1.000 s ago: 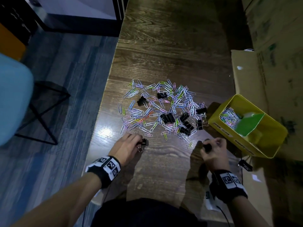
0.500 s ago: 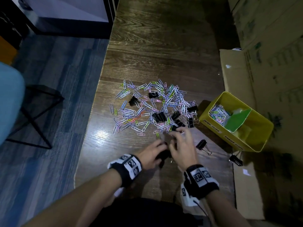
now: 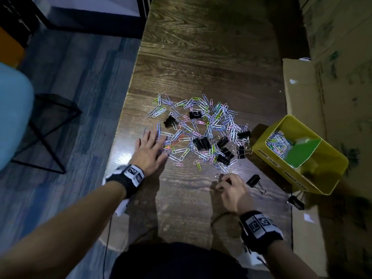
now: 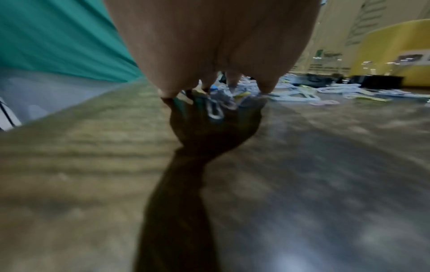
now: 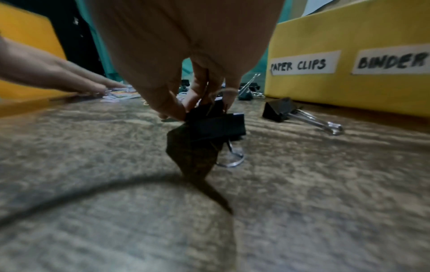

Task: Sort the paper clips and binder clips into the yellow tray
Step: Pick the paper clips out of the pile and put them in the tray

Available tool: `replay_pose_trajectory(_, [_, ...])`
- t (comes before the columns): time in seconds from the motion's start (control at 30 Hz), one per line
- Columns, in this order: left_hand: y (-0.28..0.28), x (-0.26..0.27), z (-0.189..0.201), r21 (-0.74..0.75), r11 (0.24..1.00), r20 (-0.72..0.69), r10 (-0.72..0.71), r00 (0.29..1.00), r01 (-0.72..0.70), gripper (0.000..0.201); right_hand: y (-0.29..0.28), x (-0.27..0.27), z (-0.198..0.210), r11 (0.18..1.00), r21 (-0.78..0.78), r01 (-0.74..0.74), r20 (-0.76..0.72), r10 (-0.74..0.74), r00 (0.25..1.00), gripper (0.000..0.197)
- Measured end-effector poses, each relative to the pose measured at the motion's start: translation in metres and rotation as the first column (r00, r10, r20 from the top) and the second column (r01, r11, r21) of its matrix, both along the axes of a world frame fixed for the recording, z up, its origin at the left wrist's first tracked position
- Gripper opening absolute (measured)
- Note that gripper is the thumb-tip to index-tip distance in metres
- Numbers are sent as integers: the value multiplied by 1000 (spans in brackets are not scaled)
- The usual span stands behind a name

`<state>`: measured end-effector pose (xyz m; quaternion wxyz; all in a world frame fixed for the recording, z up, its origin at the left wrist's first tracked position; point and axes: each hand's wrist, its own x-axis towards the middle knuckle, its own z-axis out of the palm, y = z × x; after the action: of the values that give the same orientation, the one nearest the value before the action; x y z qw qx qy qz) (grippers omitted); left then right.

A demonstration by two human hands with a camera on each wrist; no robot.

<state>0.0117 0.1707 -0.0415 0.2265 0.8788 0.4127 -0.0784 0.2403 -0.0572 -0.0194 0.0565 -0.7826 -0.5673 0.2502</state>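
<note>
Right wrist view: right hand (image 5: 186,60) pinches angular black binder clip (image 5: 216,125); left hand (image 3: 150,151) flat, fingers spread

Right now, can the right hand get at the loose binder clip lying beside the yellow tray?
Probably not yet: the right hand already grips binder clips. The loose binder clip lies close, nothing between.

Wooden table (image 3: 201,57) bearing clips (image 3: 201,127), tray (image 3: 267,156).

The tray (image 3: 322,184) is yellow. The binder clips (image 3: 201,143) are black. The table (image 3: 201,57) is brown wood with wavy lines.
</note>
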Motion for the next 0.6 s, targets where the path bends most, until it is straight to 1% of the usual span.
replay_pose_trajectory(0.03, [-12, 1, -2, 3, 1000, 25, 3, 1000, -3, 75, 1, 1, 0, 1000, 21, -7, 16, 7, 1000, 20])
replay_pose_trajectory(0.1, [-32, 3, -5, -5, 999, 50, -38, 998, 38, 72, 12, -6, 4, 995, 86, -50, 32, 48, 998, 26])
replay_pose_trajectory(0.17, [-45, 4, -5, 5, 994, 79, -110, 991, 110, 67, 31, -24, 14, 989, 124, -78, -9, 79, 997, 28])
replay_pose_trajectory(0.2, [-44, 4, -5, 15, 994, 110, -111, 988, 110, 66, 42, -34, 18, 989, 119, -89, -29, 93, 995, 33])
replay_pose_trajectory(0.23, [-39, 5, -6, 23, 997, 148, -74, 986, 71, 65, 54, -43, 22, 989, 108, -106, -31, 110, 993, 40])
replay_pose_trajectory(0.3, [-22, 10, -7, 27, 997, 183, 66, 981, -72, 66, 80, -59, 27, 987, 86, -137, 2, 137, 991, 54])
replay_pose_trajectory(0.33, [-15, 12, -8, 21, 992, 164, 121, 979, -126, 68, 92, -66, 30, 989, 53, -138, 26, 137, 990, 60])
replay_pose_trajectory(0.37, [-11, 14, -8, 9, 990, 123, 140, 982, -142, 68, 101, -73, 32, 991, 4, -136, 45, 135, 990, 64])
replay_pose_trajectory(0.4, [-10, 18, -8, 3, 994, 80, 112, 990, -113, 67, 108, -79, 32, 989, -45, -138, 62, 141, 988, 65])
replay_pose_trajectory(0.47, [-19, 22, -6, 10, 1000, 50, -24, 998, 24, 64, 113, -87, 32, 983, -92, -159, 69, 165, 984, 59])
replay_pose_trajectory(0.53, [-33, 18, -3, 20, 992, 103, -125, 987, 124, 60, 110, -90, 29, 985, -68, -160, 39, 162, 986, 51])
replay_pose_trajectory(0.6, [-39, 7, -2, 15, 985, 229, -171, 958, 172, 52, 106, -86, 26, 990, -22, -140, 34, 140, 990, 45])
